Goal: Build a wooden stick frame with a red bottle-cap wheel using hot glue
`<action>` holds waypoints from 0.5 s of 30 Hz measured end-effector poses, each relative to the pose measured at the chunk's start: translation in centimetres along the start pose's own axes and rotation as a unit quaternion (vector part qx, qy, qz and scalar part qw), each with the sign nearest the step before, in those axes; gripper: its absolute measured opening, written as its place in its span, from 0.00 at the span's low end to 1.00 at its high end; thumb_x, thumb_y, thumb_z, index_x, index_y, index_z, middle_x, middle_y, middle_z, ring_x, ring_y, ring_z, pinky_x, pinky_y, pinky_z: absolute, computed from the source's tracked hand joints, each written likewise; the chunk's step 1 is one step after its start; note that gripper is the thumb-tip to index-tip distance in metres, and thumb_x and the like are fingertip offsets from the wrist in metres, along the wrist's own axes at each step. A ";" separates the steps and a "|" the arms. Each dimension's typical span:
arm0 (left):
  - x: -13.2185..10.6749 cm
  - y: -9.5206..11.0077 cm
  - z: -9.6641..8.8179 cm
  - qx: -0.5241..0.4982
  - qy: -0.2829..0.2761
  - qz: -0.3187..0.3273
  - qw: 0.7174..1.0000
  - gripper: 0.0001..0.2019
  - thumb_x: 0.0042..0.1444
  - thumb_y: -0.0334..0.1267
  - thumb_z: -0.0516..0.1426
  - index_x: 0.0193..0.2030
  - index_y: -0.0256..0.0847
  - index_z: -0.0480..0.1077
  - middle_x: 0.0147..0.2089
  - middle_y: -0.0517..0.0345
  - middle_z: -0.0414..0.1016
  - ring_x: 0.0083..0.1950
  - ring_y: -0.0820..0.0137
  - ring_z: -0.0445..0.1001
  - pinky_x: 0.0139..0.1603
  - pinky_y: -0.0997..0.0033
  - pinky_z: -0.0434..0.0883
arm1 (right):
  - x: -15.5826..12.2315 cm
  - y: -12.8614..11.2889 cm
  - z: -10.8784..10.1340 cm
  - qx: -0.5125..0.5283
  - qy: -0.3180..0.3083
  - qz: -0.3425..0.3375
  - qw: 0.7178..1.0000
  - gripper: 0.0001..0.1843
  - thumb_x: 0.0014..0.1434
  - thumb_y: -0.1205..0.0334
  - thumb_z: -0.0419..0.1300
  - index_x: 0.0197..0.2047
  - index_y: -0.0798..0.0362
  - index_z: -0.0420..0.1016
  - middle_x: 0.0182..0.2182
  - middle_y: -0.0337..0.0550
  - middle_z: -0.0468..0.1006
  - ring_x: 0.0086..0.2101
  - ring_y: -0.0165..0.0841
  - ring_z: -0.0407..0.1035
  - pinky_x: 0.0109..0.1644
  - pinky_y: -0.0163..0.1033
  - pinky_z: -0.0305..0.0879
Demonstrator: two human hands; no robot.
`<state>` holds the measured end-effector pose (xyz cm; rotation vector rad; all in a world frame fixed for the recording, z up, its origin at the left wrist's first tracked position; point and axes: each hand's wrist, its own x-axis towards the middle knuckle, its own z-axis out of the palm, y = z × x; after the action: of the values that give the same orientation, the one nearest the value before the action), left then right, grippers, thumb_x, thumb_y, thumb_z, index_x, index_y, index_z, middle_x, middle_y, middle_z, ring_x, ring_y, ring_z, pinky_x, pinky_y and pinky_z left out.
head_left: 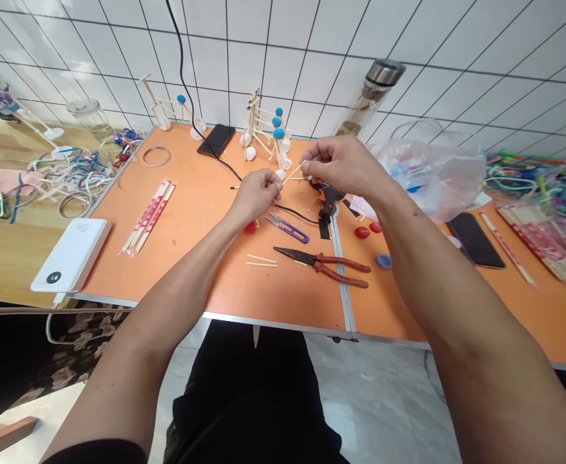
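Wooden stick (292,174) slanting across frame centre, right hand (345,164) pinching upper end narrowly, left hand (258,193) gripping lower end, fingers hiding contact; glue gun (328,196) sitting just below right hand, above orange table (190,270).

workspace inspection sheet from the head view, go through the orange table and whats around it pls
surface: orange tabletop, joined by a metal strip
things: thin wooden stick; stick-and-ball models at the back; hot glue gun beside the hands
hands: left hand and right hand both pinch the stick
clutter: red-handled pliers, purple-handled scissors, loose stick pieces, wrapped sticks
cables: black cable runs down from the wall; black cord reaches the glue gun
surroundings: white tiled wall, glass bottle, plastic bag
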<state>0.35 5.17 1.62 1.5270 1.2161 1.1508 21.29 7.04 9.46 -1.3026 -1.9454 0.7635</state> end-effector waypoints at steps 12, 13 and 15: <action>0.8 0.3 -0.8 -0.059 0.092 -0.068 0.992 0.12 0.73 0.26 0.61 0.36 0.43 0.73 0.30 0.63 0.80 0.26 0.75 0.73 0.31 0.73 0.69 | 3.1 -1.0 2.0 -0.014 0.041 -0.017 0.999 0.09 0.62 0.66 0.73 0.33 0.45 0.80 0.29 0.39 0.82 0.32 0.37 0.76 0.42 0.45 0.74; 0.9 0.5 -1.2 -0.079 0.109 -0.081 0.988 0.11 0.73 0.26 0.60 0.38 0.43 0.73 0.31 0.63 0.80 0.26 0.76 0.73 0.30 0.74 0.69 | 3.6 -1.0 2.0 -0.031 0.053 -0.020 0.998 0.09 0.63 0.67 0.72 0.33 0.46 0.79 0.29 0.39 0.82 0.32 0.37 0.76 0.43 0.46 0.73; 1.5 0.9 -1.8 -0.128 0.144 -0.114 0.975 0.11 0.74 0.25 0.57 0.41 0.42 0.73 0.35 0.64 0.81 0.25 0.78 0.73 0.27 0.74 0.67 | 4.7 -1.2 1.8 -0.072 0.076 -0.026 0.994 0.09 0.65 0.67 0.71 0.33 0.47 0.78 0.28 0.38 0.80 0.33 0.37 0.76 0.46 0.46 0.71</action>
<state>-1.06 6.62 3.11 1.0255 1.3341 1.3454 17.88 10.82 10.23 -1.3491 -1.9320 0.4913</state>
